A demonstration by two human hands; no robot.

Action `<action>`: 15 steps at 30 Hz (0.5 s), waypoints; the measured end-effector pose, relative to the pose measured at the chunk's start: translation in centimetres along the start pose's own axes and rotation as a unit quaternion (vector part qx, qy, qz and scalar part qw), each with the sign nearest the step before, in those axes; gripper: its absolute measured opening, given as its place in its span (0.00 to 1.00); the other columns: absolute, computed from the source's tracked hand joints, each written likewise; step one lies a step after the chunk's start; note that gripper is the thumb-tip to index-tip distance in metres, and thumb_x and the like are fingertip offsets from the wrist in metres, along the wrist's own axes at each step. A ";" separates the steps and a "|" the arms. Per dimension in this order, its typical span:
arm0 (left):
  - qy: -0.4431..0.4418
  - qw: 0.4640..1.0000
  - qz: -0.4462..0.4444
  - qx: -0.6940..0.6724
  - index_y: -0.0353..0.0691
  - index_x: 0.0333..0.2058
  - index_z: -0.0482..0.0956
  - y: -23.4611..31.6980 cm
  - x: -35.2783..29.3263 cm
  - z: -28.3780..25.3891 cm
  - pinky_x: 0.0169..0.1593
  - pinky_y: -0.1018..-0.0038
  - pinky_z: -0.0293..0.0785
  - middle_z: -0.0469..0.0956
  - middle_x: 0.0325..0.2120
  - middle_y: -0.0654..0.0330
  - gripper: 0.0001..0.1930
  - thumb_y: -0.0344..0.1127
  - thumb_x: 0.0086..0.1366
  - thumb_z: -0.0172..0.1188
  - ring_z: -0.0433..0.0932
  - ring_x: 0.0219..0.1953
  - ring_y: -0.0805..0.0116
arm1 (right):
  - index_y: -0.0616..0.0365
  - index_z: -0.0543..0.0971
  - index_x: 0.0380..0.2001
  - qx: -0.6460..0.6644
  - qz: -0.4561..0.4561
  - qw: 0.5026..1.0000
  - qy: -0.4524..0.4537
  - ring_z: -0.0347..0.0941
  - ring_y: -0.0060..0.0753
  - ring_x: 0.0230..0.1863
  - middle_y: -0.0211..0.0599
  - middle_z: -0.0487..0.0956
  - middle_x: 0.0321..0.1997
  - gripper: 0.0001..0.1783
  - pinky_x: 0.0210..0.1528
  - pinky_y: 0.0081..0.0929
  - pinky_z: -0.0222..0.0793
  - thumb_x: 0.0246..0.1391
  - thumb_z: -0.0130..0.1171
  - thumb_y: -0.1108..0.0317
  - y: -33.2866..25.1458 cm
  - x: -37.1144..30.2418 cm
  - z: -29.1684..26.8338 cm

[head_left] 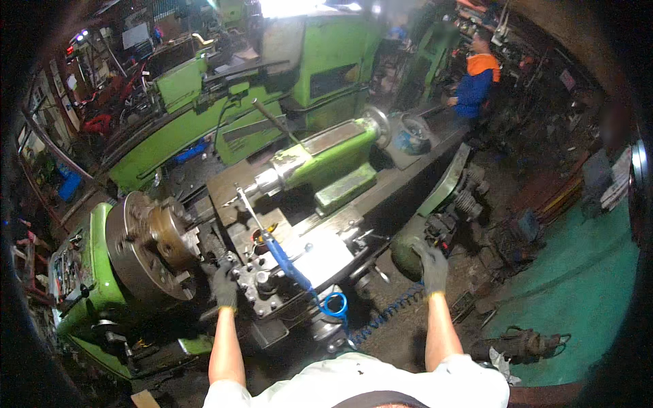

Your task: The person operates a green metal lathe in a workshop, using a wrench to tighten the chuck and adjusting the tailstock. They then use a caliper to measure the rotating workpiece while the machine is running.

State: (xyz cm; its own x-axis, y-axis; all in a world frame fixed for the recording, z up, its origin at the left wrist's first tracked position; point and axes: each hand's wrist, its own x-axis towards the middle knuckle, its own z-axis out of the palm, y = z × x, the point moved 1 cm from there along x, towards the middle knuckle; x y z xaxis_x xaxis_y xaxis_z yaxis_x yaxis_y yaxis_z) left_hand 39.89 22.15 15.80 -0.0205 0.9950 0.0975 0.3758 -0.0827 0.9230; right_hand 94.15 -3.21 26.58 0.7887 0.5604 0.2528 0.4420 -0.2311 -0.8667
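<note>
I stand at a green lathe. My left hand (225,286), in a grey glove, is between the chuck (166,231) and the tool post (264,282), by the post's edge. Its fingertips blend into the dark metal, so their grip is hidden. My right hand (433,267), also gloved, is out to the right with its fingers stretched over a rounded dark green housing (407,258). I cannot tell whether it touches the housing. A blue air gun (286,262) with a long thin nozzle lies across the carriage, its coiled blue hose (388,316) hanging toward the right.
Beyond the carriage stands the green tailstock (330,160) with a drill bit (231,202) pointing at the chuck. A bucket (413,136) sits behind it. Another person (474,85) in blue and orange is at the far right. A motor-like part (524,345) lies on the green floor.
</note>
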 end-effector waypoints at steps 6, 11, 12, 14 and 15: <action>0.210 0.969 -0.071 -0.108 0.30 0.54 0.78 4.2 -10.5 0.3 0.63 0.63 0.70 0.79 0.52 0.49 0.16 0.31 0.72 0.56 0.76 0.56 0.58 | 0.61 0.84 0.45 -0.215 0.067 0.974 -0.020 0.81 0.52 0.50 0.53 0.84 0.48 0.16 0.54 0.41 0.75 0.55 0.67 0.64 6.6 -7.0 -10.7; 0.281 0.948 0.036 -0.143 0.32 0.57 0.74 4.5 -14.1 5.7 0.67 0.58 0.66 0.73 0.58 0.49 0.20 0.40 0.75 0.50 0.71 0.61 0.57 | 0.55 0.85 0.46 -0.310 -0.058 0.940 -0.129 0.78 0.53 0.56 0.48 0.84 0.51 0.18 0.58 0.45 0.73 0.56 0.63 0.57 17.9 -6.6 -10.0; 0.294 0.931 -0.011 -0.219 0.34 0.57 0.74 4.1 -13.8 6.8 0.67 0.57 0.66 0.73 0.58 0.52 0.20 0.41 0.75 0.49 0.71 0.61 0.56 | 0.54 0.85 0.46 -0.372 -0.150 0.907 -0.128 0.78 0.53 0.57 0.47 0.84 0.51 0.19 0.59 0.46 0.73 0.56 0.62 0.56 21.7 -6.0 -9.0; 0.291 0.890 -0.067 -0.346 0.38 0.58 0.73 6.1 -14.2 6.7 0.66 0.57 0.67 0.73 0.56 0.55 0.20 0.43 0.74 0.50 0.71 0.61 0.57 | 0.53 0.85 0.47 -0.295 -0.055 0.884 -0.357 0.78 0.53 0.57 0.46 0.85 0.52 0.20 0.59 0.44 0.72 0.57 0.60 0.54 21.1 -3.0 -7.6; 0.279 0.866 -0.088 -0.406 0.39 0.58 0.73 7.1 -14.3 6.7 0.66 0.57 0.67 0.73 0.56 0.56 0.21 0.44 0.73 0.50 0.71 0.60 0.58 | 0.53 0.85 0.48 -0.253 -0.002 0.850 -0.462 0.79 0.53 0.57 0.46 0.85 0.52 0.20 0.60 0.43 0.72 0.58 0.59 0.54 20.4 -1.5 -6.9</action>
State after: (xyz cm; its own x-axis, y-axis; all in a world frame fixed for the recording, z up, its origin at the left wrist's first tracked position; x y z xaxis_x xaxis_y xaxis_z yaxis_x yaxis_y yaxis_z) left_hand 49.08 7.69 18.44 -0.5401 0.8336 -0.1160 -0.4488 -0.1687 0.8776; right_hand 104.92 -14.29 11.44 0.2166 0.8938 -0.3926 0.7557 -0.4081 -0.5122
